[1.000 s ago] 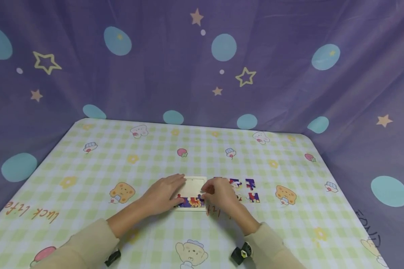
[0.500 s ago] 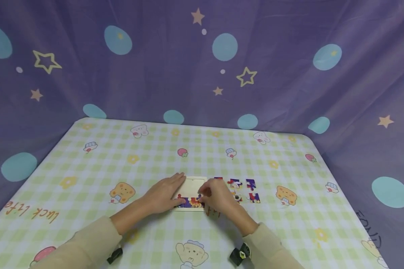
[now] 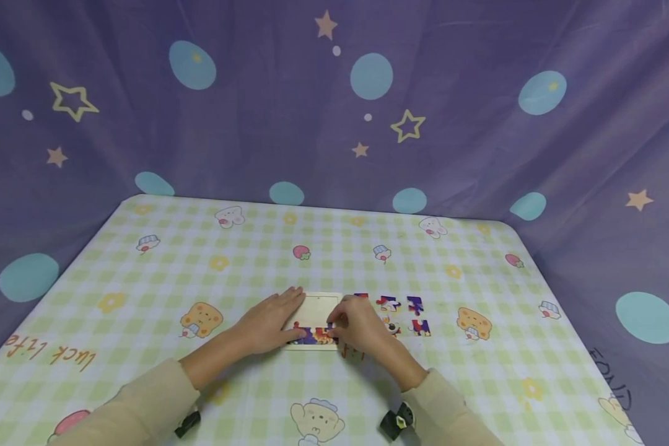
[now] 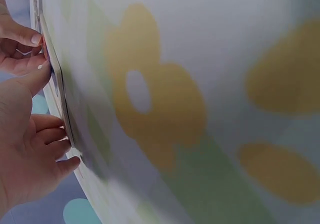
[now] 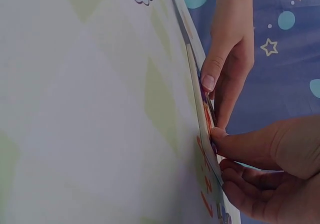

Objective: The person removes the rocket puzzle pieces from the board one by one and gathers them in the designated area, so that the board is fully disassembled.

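Right hand point(image 3: 363, 325): fingers bent, thumb touching the right end of the jigsaw row point(image 3: 313, 336) along the near side of the puzzle tray point(image 3: 319, 309); whether a piece is pinched cannot be seen. Left hand point(image 3: 267, 322): fingers extended, covering the tray's left rim. Loose jigsaw pieces point(image 3: 415, 305) lie right of the tray, some partly hidden behind the right hand.

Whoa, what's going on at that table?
Somebody is doing a little jigsaw puzzle with both hands. The left hand lies along the left side of the pale frame, its thumb on the bottom row of pieces. The right hand is at that row's right end; whether it pinches a piece is hard to tell. Bare board shows above the row, and more loose pieces wait to the right.
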A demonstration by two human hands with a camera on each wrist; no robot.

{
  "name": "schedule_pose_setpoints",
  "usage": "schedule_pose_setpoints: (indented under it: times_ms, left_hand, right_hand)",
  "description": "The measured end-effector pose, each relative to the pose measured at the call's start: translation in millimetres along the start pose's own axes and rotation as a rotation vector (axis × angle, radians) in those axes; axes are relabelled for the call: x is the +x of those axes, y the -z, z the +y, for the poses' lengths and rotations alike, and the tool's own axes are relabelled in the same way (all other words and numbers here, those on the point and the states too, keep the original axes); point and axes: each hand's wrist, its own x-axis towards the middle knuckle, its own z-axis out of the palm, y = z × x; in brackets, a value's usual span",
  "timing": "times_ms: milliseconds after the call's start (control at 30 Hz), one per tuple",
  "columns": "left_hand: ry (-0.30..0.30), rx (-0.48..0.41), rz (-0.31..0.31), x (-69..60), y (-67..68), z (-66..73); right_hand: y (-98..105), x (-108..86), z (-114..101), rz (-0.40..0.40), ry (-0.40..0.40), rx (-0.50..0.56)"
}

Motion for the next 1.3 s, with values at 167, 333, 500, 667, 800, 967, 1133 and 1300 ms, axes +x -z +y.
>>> schedule_pose_setpoints:
  times_ms: [167,333,500,667,800,967,1133,1300]
  left_hand:
    - [-0.016,0.047,-0.007,-1.5,-0.7,-1.1]
    - [-0.037,0.092,0.002,-1.3,-1.7,-2.5]
    - [-0.066,0.121,0.024,-1.9,-1.9,-3.8]
    - [-0.081,0.155,0.035,-2.8,-3.3,-4.5]
    - [-0.080,0.165,0.034,-3.5,-3.3,-4.0]
    - [-0.080,0.171,0.036,-3.5,-1.7,-3.5]
    - [-0.079,0.171,0.034,-3.5,-1.6,-3.2]
    - [-0.078,0.172,0.031,-3.9,-1.7,-2.5]
  right_hand:
    - [-0.4,0.4,0.2,0.003,0.012,-0.006]
    - [1.3,0.6,-0.1,0.002,0.018,0.007]
    - [2.5,0.3,0.5,-0.004,0.019,0.037]
    - [2.4,0.3,1.4,-0.010,0.014,0.069]
    - [2.6,-0.2,1.0,-0.028,-0.005,0.107]
    - [4.7,-1.0,0.2,-0.047,-0.045,0.171]
    - [4.1,-3.0,1.0,-0.028,-0.043,0.222]
    - [1.3,-5.9,2.9,-0.004,-0.028,0.268]
